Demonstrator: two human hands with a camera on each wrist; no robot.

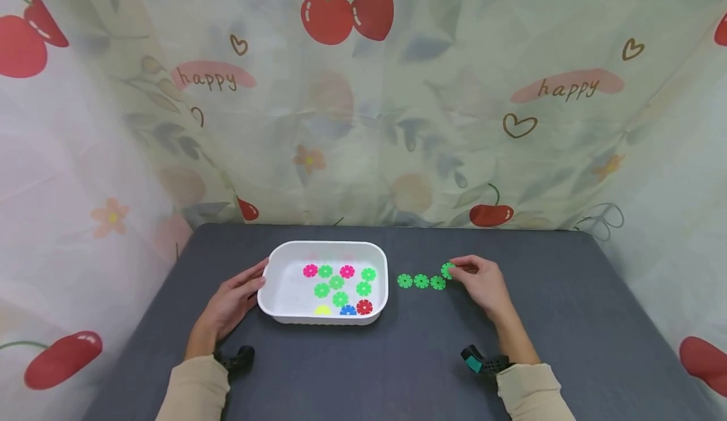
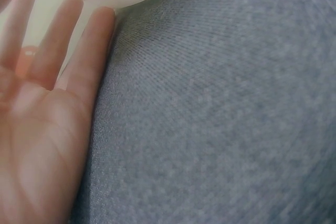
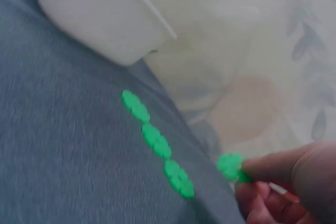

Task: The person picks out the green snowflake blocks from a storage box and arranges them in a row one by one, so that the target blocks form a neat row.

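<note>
A white plastic tub (image 1: 272,288) stands on the dark table, holding several notched flower-shaped discs, mostly green (image 1: 337,282), with pink, red, blue and yellow ones. My left hand (image 1: 230,301) is at the tub's left end; in the left wrist view its fingers (image 2: 92,51) are fairly straight, tips against the wall. To the tub's right, three green discs (image 1: 421,281) lie in a row. Between thumb and fingertips my right hand (image 1: 483,285) pinches another green disc (image 3: 229,166), raised by the row's right end.
Dark grey fabric covers the table (image 1: 341,370). A curtain (image 1: 363,156) printed with cherries and leaves hangs behind it and along both sides. Black bands (image 1: 241,361) are on both wrists, just beyond the beige sleeves (image 1: 195,386).
</note>
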